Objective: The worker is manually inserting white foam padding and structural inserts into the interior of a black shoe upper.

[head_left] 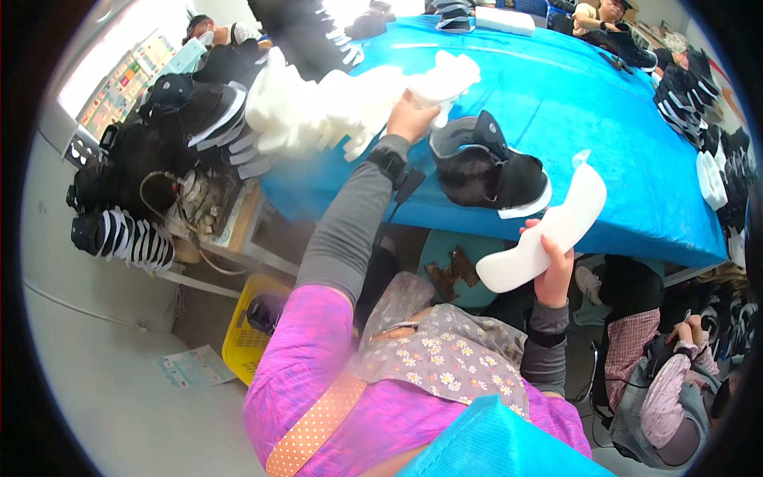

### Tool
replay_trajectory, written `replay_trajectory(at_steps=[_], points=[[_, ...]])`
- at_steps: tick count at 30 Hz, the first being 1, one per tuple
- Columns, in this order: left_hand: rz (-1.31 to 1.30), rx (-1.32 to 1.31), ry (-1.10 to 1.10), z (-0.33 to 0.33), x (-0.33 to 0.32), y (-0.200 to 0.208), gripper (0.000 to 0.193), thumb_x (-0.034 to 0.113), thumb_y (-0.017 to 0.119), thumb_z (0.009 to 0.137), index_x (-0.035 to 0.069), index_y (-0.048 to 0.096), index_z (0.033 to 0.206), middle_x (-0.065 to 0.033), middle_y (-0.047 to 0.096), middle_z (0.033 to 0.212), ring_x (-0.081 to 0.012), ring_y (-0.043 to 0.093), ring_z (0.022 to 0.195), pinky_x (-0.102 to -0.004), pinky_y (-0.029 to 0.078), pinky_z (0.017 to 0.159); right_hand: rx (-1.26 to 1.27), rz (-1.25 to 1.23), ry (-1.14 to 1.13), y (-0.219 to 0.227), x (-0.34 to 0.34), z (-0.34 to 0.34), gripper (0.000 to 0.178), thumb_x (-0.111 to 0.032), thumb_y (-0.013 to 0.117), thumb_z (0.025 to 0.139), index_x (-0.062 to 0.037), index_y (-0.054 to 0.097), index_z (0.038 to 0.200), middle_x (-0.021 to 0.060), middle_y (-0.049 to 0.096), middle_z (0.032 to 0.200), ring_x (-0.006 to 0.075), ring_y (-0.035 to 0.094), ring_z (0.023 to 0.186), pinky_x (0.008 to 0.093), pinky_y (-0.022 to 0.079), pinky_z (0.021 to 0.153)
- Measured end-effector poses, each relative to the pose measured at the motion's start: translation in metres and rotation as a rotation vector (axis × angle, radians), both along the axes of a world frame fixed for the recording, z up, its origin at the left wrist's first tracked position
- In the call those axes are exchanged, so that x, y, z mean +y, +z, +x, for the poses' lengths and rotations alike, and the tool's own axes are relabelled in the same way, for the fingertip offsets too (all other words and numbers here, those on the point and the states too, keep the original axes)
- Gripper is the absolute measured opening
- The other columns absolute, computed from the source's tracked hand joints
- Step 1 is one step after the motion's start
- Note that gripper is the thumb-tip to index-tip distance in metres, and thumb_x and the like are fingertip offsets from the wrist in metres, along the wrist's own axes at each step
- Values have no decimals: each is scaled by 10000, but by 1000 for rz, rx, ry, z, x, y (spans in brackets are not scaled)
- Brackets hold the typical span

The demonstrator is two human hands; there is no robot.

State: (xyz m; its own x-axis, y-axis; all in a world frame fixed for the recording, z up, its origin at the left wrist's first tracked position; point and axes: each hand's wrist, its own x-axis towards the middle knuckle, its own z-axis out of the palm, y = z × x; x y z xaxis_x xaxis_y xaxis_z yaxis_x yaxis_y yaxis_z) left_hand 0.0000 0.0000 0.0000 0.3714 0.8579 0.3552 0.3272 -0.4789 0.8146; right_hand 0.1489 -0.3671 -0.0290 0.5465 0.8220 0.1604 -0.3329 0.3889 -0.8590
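My left hand (411, 117) reaches out over the blue-covered table (636, 191). Its fingers close on the near edge of a white moulded piece (445, 83) at the right end of a long white pile (318, 111). A flat white shoe sole (544, 242) is held up by my right hand (556, 270), in front of the table's near edge. A small translucent bit sticks out at the sole's upper end. Between my hands a black shoe (481, 171) with a grey lining stands on the cover, its white sole edge turned toward me.
Black shoes with white soles (214, 115) crowd the left side. A yellow basket (246, 334) sits on the floor at left, and a teal stool (453, 270) is under the table edge. A person (675, 381) sits close at right; others work across the table.
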Motion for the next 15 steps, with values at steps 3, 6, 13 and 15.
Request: replay_trajectory(at_steps=[3,6,13,15], points=[[464,-36,237,-20,-11,18,696,389,814,668,-40,599,1172,-219,611,1067,-384,604,1023,-439,492,900,90,-54,-75,-7,-5,-17,436,-165,623,870,54,516,1231,186,668,1100,264,657,980,373,515,871],[808,-126,361,-42,-24,78,677,314,821,666,-8,543,1192,-220,554,1174,-387,529,1097,-463,443,955,44,-99,-99,-5,-17,7,374,-163,606,876,61,558,1172,189,665,1100,232,656,956,349,516,858],[242,821,754,-164,39,102,657,432,664,752,150,560,1336,-151,602,1254,-387,502,1225,-508,389,1037,74,-160,-94,-28,-24,14,369,-150,585,872,73,564,1165,182,673,1084,230,659,933,344,523,840],[295,966,653,-198,51,83,748,493,678,729,132,527,1367,-155,575,1310,-377,469,1279,-508,345,1096,76,-164,-69,-29,-23,9,369,-149,583,872,75,566,1165,179,675,1080,229,660,930,343,524,836]])
